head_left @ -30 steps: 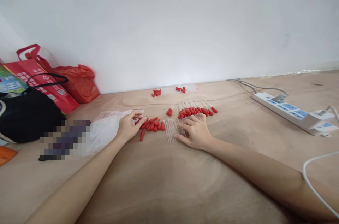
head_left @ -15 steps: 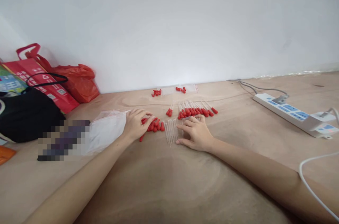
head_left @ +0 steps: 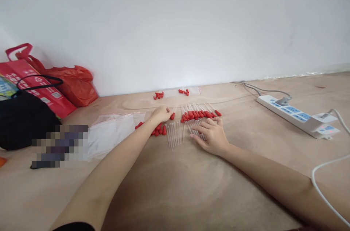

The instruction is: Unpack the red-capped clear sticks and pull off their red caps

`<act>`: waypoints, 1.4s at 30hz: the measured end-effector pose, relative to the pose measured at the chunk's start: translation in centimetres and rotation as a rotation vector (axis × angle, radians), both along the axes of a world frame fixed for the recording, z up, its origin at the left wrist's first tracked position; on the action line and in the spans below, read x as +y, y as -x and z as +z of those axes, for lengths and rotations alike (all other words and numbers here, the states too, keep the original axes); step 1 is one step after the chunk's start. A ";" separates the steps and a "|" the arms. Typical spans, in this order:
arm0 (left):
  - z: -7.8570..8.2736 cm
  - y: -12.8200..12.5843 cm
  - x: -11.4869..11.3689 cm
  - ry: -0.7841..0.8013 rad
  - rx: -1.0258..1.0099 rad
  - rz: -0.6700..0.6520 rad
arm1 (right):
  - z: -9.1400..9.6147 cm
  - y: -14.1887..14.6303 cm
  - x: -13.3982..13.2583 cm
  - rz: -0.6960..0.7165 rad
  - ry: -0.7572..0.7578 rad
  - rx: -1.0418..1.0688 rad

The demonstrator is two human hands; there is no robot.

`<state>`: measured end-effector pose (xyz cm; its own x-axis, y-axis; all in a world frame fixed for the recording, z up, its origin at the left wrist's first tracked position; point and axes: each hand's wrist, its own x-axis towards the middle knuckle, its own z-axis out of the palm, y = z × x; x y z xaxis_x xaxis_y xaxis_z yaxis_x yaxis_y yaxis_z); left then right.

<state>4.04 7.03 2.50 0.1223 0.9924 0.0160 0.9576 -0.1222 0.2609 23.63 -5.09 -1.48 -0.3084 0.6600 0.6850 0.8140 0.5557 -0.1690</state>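
My left hand (head_left: 162,114) reaches over the wooden surface with its fingers drawn together, right beside a red-bulbed dropper (head_left: 172,116). What its fingertips hold is hidden. Below that wrist lies a pile of loose red rubber bulbs (head_left: 158,130), partly covered by the forearm. A row of clear thin glass tubes (head_left: 173,133) sits to the right of the pile. My right hand (head_left: 212,134) rests with fingers apart over more clear tubes (head_left: 198,129). Just beyond it, a row of droppers with red bulbs (head_left: 197,115) lies with tubes pointing to the wall.
Clear zip bags (head_left: 115,129) lie at left. Another bag (head_left: 169,92) with red bulbs (head_left: 158,95) is by the wall. Red shopping bags (head_left: 73,85) and a black bag (head_left: 27,120) stand far left. A white power strip (head_left: 290,110) and cables are at right.
My left hand has moved from the loose red bulbs up and right to the droppers. My right hand has shifted slightly right over the tubes, and more tubes show between the hands.
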 end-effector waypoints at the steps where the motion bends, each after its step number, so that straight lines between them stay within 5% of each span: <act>1: -0.2 -0.1 0.3 0.021 -0.002 0.014 | 0.0 -0.3 0.0 -0.019 -0.005 0.012; 5: 0.0 -0.2 0.7 -0.013 -0.014 0.072 | -0.1 -0.8 0.0 -0.064 -0.021 0.034; 9: 1.1 0.8 -1.4 -0.182 -0.037 0.050 | -0.2 -0.7 0.0 -0.065 -0.050 0.041; 11: 1.2 1.7 -3.5 -0.283 -0.066 -0.050 | -0.2 -0.6 -0.1 -0.076 -0.085 0.060; 15: -0.5 3.5 -8.3 -0.611 -0.102 -0.512 | 0.0 -0.6 -0.2 -0.068 -0.157 0.061; 19: -2.5 3.9 -11.1 -0.829 -0.106 -0.710 | 0.2 -0.1 -0.4 0.050 -0.151 -0.062; 28: -3.0 3.3 -11.5 -0.871 -0.200 -0.798 | -0.5 1.4 0.1 0.171 -0.110 -0.094; 42: -2.9 2.7 -11.4 -0.687 -0.123 -0.747 | -0.1 1.5 -0.4 0.216 -0.186 -0.145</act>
<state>1.38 -4.39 -0.35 0.6655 0.4343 0.6070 0.5463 -0.8376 0.0003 22.15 -5.48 -1.54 -0.5308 0.4364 0.7264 0.6821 0.7287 0.0606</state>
